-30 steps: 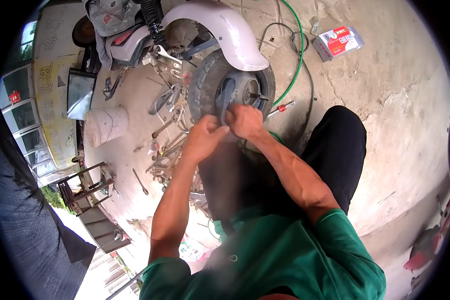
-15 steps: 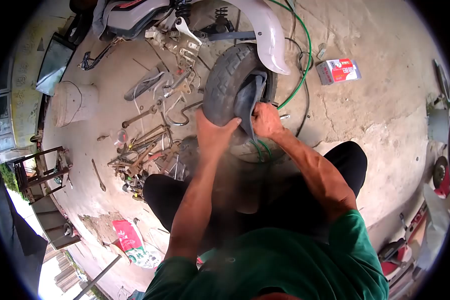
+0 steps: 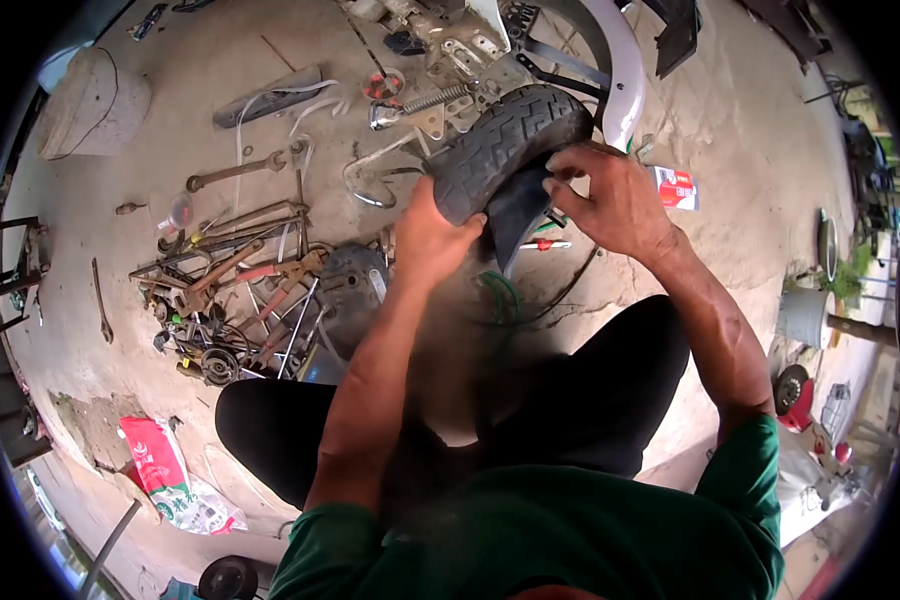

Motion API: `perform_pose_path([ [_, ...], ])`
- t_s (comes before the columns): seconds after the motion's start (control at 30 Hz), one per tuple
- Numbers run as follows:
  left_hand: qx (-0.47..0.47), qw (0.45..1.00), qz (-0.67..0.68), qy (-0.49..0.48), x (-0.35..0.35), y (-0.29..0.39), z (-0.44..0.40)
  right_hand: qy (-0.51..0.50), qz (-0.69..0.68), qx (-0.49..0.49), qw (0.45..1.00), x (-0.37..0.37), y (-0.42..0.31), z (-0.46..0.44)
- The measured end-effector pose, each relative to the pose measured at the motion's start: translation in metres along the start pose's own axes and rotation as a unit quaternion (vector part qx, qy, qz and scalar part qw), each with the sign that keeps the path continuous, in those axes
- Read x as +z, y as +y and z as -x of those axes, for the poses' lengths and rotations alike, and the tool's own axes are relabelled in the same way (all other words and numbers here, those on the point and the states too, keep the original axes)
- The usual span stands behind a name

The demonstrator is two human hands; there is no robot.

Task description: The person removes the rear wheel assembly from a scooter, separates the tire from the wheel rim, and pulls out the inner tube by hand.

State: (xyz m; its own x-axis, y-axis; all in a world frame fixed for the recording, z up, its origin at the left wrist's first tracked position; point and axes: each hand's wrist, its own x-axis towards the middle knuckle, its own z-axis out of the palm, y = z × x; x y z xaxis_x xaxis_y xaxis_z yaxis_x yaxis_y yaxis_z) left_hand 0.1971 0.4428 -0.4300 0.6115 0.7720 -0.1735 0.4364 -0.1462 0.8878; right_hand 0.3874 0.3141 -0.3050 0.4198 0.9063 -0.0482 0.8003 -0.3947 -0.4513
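A black scooter tyre (image 3: 515, 135) with block tread stands in front of me, tilted, its open side towards my right. My left hand (image 3: 435, 235) is closed on its near edge, thumb on the sidewall and fingers on the tread. A limp dark rubber piece (image 3: 518, 212), perhaps an inner tube, hangs from the tyre's opening. My right hand (image 3: 615, 200) is at the right side of the opening with thumb and fingers apart and nothing visible between them. Whether its fingertips touch the tyre I cannot tell.
A partly dismantled scooter with a pale mudguard (image 3: 625, 85) stands just beyond the tyre. Wrenches and other tools (image 3: 240, 285) lie heaped at left. A green hose (image 3: 500, 298), a red-white box (image 3: 676, 188), a bucket (image 3: 95, 105) and a red-white bag (image 3: 175, 480) are around me.
My right hand has let go of the dark rubber piece and opened, moving up and right. The tyre now leans more to the right, my left hand still on it. The camera view has turned.
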Motion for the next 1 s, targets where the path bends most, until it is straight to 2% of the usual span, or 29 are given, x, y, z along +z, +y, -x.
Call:
perform_pose_path([
  [0.07, 0.006, 1.0, 0.012, -0.011, -0.004, -0.003, -0.003, 0.125, 0.083, -0.231, 0.961, 0.011, -0.015, -0.017],
  [0.13, -0.005, 1.0, 0.017, -0.022, -0.01, -0.003, -0.004, 0.106, 0.066, -0.291, 0.948, 0.025, -0.025, -0.028],
  [0.2, 0.013, 0.999, 0.035, -0.017, -0.009, -0.009, -0.004, 0.124, 0.089, -0.297, 0.943, 0.036, -0.022, -0.029],
  [0.3, 0.019, 0.999, 0.043, -0.015, -0.012, -0.01, -0.007, 0.093, 0.128, -0.313, 0.936, 0.048, -0.01, -0.005],
  [0.5, 0.027, 0.999, 0.041, -0.019, -0.017, -0.014, -0.014, 0.054, 0.176, -0.216, 0.959, 0.067, -0.012, 0.009],
  [0.6, 0.017, 0.999, 0.03, -0.031, -0.018, -0.011, -0.012, 0.065, 0.168, -0.216, 0.96, 0.072, -0.003, 0.007],
  [0.93, 0.023, 0.999, 0.016, -0.041, -0.021, -0.013, -0.015, 0.033, 0.082, -0.159, 0.983, 0.067, 0.003, -0.001],
  [0.97, 0.023, 0.999, 0.016, -0.041, -0.021, -0.015, -0.016, 0.004, 0.054, -0.122, 0.991, 0.067, 0.004, -0.003],
  [1.0, 0.024, 0.999, 0.018, -0.045, -0.018, -0.017, -0.015, 0.017, 0.065, -0.119, 0.991, 0.069, 0.005, -0.001],
])
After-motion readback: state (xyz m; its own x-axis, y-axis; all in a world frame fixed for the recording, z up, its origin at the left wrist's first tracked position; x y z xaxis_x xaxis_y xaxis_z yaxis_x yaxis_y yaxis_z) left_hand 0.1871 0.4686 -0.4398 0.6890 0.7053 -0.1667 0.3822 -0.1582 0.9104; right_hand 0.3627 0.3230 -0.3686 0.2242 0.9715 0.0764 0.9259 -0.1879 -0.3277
